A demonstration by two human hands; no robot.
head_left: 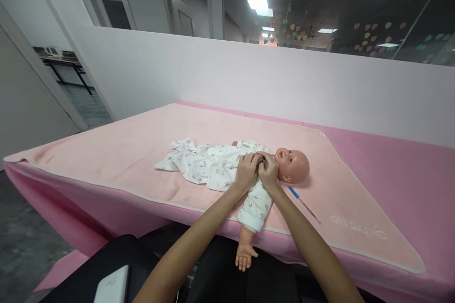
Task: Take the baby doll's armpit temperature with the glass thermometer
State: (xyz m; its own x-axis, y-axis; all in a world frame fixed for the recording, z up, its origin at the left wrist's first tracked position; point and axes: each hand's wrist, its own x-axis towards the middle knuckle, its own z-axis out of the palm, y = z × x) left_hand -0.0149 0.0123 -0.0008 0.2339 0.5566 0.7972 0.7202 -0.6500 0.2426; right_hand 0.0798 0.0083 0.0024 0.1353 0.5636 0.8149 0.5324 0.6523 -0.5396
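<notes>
A baby doll (294, 166) lies on its back with its head to the right. It wears a white patterned outfit (216, 163), whose legs trail off to the left. Both hands meet at the upper chest, just below the doll's chin. My left hand (248, 171) is closed on the front of the outfit, its fingers curled inward. Close against it, my right hand (269, 170) is also closed on the cloth near the collar. The fingertips and the exact bit of fabric between them are hidden. One doll arm (245, 248) hangs over the table's near edge.
A blue-capped pen (304, 204) lies right of the doll. Beneath is a pale pink mat (142, 137) over a darker pink cloth (398, 165). A white wall (249, 75) with glass above stands behind. A white device (112, 285) rests at lower left.
</notes>
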